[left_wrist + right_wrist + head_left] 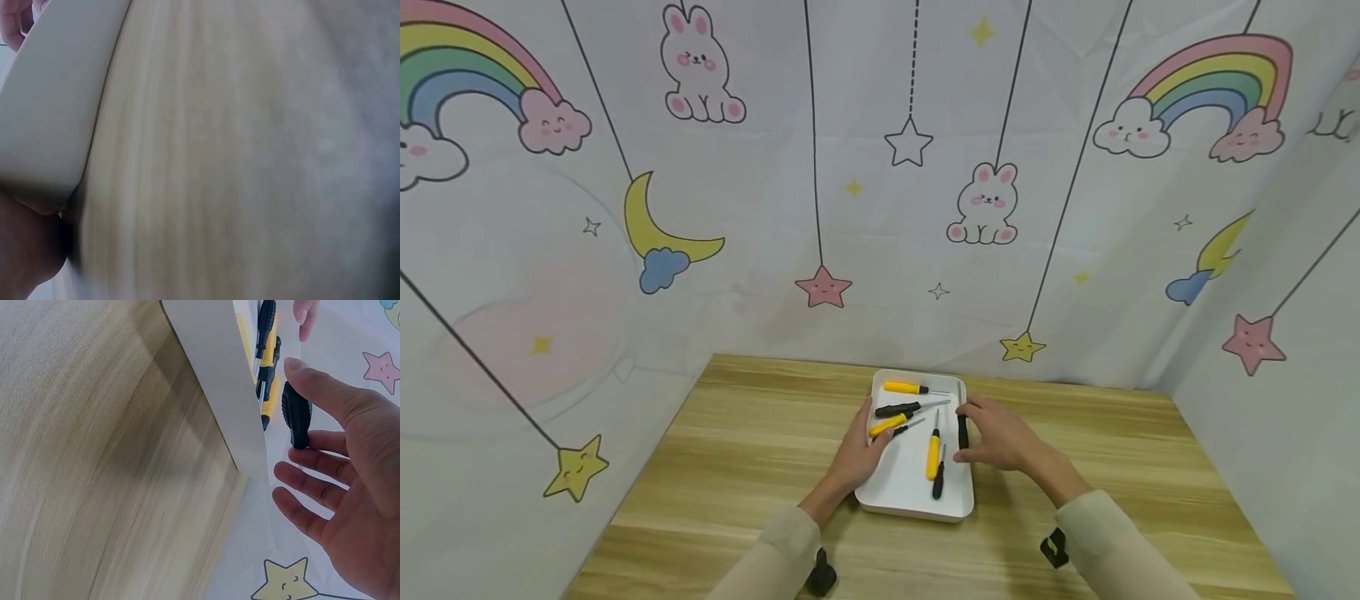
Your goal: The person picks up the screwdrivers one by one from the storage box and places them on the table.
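Observation:
A white tray lies on the table with several yellow-handled and black-handled screwdrivers in it. My left hand grips the tray's left side, its thumb over the rim by a yellow screwdriver. At the tray's right edge, my right hand pinches a black-handled screwdriver. In the right wrist view the black handle sits between thumb and first fingers, while the other fingers spread loosely beside the tray wall. The left wrist view shows the tray's outer wall and part of the left hand at its lower end.
Inside the tray, a yellow screwdriver lies across the far end, and a yellow one and a small black one lie near the right side. The wooden table meets a patterned curtain at the back.

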A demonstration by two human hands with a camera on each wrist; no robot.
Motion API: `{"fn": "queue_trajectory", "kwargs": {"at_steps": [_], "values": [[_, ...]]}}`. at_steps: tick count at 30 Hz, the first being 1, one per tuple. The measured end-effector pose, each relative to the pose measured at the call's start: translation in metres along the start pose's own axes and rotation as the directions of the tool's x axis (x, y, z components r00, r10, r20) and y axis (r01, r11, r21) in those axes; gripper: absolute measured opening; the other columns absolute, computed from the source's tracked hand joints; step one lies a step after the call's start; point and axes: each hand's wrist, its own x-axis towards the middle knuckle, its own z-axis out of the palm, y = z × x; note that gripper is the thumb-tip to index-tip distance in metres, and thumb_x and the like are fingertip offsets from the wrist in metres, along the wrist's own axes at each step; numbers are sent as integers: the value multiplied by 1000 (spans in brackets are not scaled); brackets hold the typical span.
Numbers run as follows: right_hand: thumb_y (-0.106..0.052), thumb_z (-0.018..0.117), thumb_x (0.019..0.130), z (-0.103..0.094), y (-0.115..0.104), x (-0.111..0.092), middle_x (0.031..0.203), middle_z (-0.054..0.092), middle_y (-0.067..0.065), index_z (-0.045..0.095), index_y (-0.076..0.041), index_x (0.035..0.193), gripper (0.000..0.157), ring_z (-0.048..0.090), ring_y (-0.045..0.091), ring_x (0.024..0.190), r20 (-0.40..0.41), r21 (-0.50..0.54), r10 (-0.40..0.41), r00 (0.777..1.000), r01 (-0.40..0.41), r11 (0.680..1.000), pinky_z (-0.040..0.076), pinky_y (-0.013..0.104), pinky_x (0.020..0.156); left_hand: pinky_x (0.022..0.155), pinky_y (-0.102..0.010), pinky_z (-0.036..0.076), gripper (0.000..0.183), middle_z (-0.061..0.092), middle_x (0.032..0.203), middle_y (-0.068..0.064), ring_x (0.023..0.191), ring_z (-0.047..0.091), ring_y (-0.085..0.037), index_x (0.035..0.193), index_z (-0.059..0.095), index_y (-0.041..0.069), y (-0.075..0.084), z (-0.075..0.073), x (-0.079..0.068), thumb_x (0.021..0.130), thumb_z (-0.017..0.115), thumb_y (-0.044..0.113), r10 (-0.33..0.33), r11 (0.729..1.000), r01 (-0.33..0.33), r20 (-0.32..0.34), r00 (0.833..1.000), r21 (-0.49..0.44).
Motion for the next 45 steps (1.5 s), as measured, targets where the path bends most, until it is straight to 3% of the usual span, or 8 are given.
{"fn": "queue_trajectory", "kwargs": {"at_steps": [16, 28, 38, 45], "values": [[-43, 91, 83, -7, 4, -4, 155, 52, 19, 63, -7, 144, 76, 53, 40, 139, 1, -11, -29, 1000, 29, 1000, 45, 60, 114, 127, -62, 20, 74, 23, 173, -20, 159, 23, -42, 170, 18, 8, 0, 2, -1, 110, 58, 27, 2, 1000, -2, -8, 1000, -10], [-44, 93, 81, -1, 16, -4, 137, 61, 10, 65, -7, 141, 76, 63, 28, 113, -17, -19, -37, 999, 37, 999, 55, 52, 102, 127, -61, 20, 74, 23, 173, -20, 158, 24, -42, 170, 18, 7, 3, 2, -2, 110, 58, 26, 10, 1000, -10, -5, 1000, -11], [-42, 94, 81, 1, 25, -12, 139, 62, 12, 66, -7, 138, 73, 62, 33, 123, -34, 1, -39, 999, 39, 999, 53, 55, 105, 128, -60, 20, 75, 23, 174, -18, 159, 23, -40, 170, 18, 10, -1, 4, -1, 110, 59, 27, -9, 1000, 9, -16, 1000, 1], [-43, 93, 81, 3, 31, -14, 146, 59, 20, 65, -4, 139, 75, 60, 40, 128, -30, -5, -55, 998, 55, 998, 50, 59, 108, 128, -60, 20, 75, 23, 174, -18, 159, 23, -40, 170, 18, 10, 0, 3, -2, 110, 59, 27, -6, 1000, 6, -14, 1000, -3]]}}
